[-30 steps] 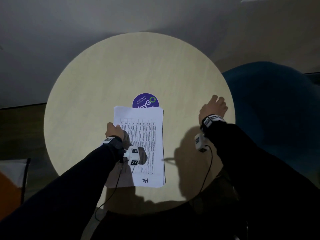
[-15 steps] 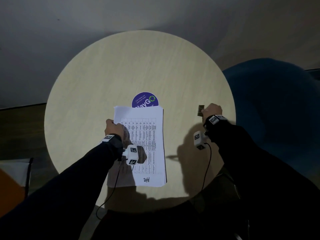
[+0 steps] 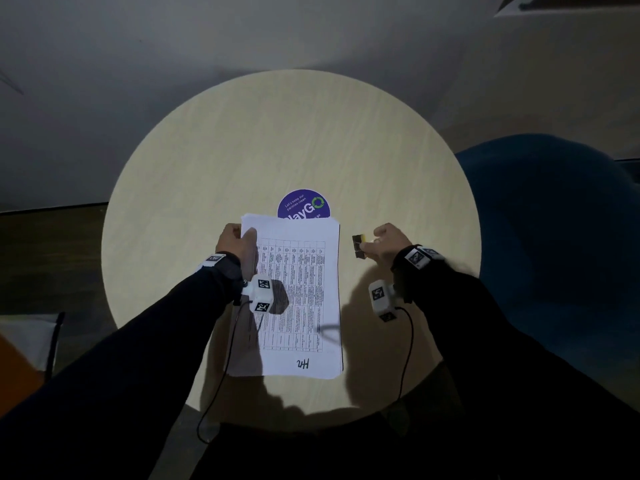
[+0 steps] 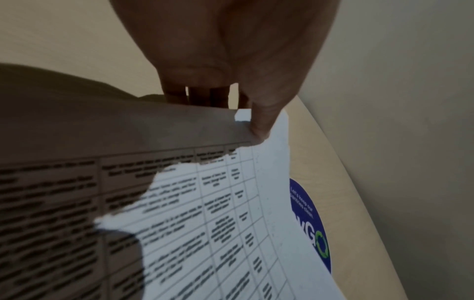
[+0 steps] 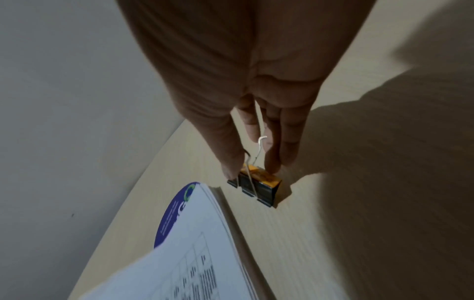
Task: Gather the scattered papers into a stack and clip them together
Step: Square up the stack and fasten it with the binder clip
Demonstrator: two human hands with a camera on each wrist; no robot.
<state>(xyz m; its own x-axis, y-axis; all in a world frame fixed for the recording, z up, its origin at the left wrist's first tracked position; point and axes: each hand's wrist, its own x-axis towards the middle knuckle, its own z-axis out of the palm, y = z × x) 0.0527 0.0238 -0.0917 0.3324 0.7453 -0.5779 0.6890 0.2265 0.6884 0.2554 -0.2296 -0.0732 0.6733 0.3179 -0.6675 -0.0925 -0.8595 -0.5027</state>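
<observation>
A stack of white printed papers point(image 3: 298, 299) lies in the middle of the round table point(image 3: 242, 140), its top sheet a table of text point(image 4: 231, 223). My left hand point(image 3: 239, 242) pinches the stack's far left corner, thumb on top point(image 4: 259, 125), fingers under the edge. Just right of the stack's far right corner, my right hand point(image 3: 381, 242) pinches a black and yellow binder clip point(image 3: 359, 247) by its wire handles point(image 5: 256, 180). The clip hangs a little above the tabletop, apart from the papers point(image 5: 200, 243).
A round purple sticker point(image 3: 303, 204) on the tabletop is half covered by the stack's far edge. A blue upholstered seat point(image 3: 554, 237) stands at the right of the table. Cables run from both wrist cameras over the near table edge.
My right hand picked up the binder clip near the right table edge and carried it left toward the stack. My left hand slid up along the stack's left edge to its far corner.
</observation>
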